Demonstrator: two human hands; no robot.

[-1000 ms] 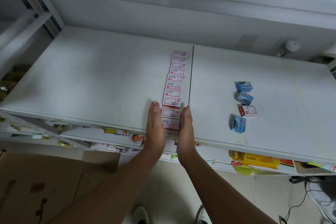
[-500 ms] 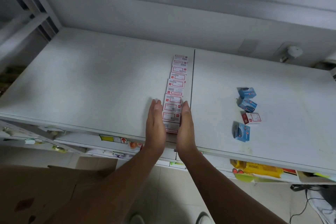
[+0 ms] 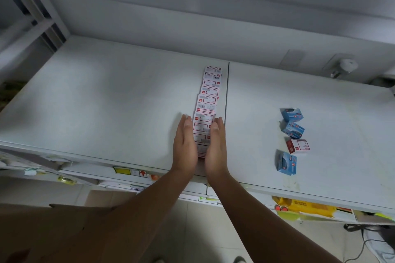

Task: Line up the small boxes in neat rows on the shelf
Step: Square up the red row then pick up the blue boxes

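Note:
A single row of several small white-and-red boxes point(image 3: 208, 100) runs from the front edge toward the back of the white shelf point(image 3: 106, 102), just left of the seam. My left hand point(image 3: 184, 145) lies flat with straight fingers against the left side of the row's near boxes. My right hand point(image 3: 216, 145) presses flat against their right side. Off to the right lie three loose blue boxes point(image 3: 292, 129) and one white-and-red box point(image 3: 298, 145).
The shelf seam point(image 3: 227, 96) runs front to back beside the row. A round white fitting point(image 3: 345, 66) sits on the back wall at right. A cardboard box point(image 3: 64, 232) stands on the floor below left. Yellow packets point(image 3: 303, 206) lie on the lower shelf.
Both hands have slid forward along the sides of the row, away from the shelf's front edge, now flanking boxes further in. The loose boxes at right have not moved.

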